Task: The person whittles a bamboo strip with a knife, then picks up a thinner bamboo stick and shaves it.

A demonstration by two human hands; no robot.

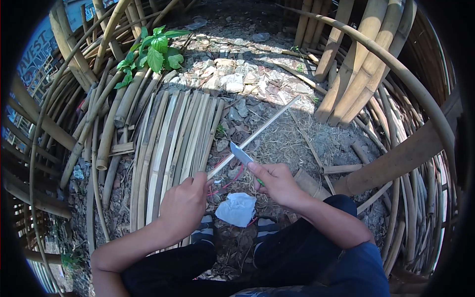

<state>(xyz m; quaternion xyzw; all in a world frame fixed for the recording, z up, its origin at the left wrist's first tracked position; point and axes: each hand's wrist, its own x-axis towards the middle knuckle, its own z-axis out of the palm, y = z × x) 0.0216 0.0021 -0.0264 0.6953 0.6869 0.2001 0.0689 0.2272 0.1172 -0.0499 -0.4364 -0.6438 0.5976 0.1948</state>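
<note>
thin bamboo strip (257, 131), pale, long and narrow, near end gripped at lower left, far end pointing up right and raised over the stony ground. sunlit, almost white along its upper length. knife (241, 154) with a short pale grey blade, tip pointing up left, blade resting against the strip just beyond the gripped end and crossing it at an angle. handle mostly hidden, a bit of green showing at its lower end.
</note>
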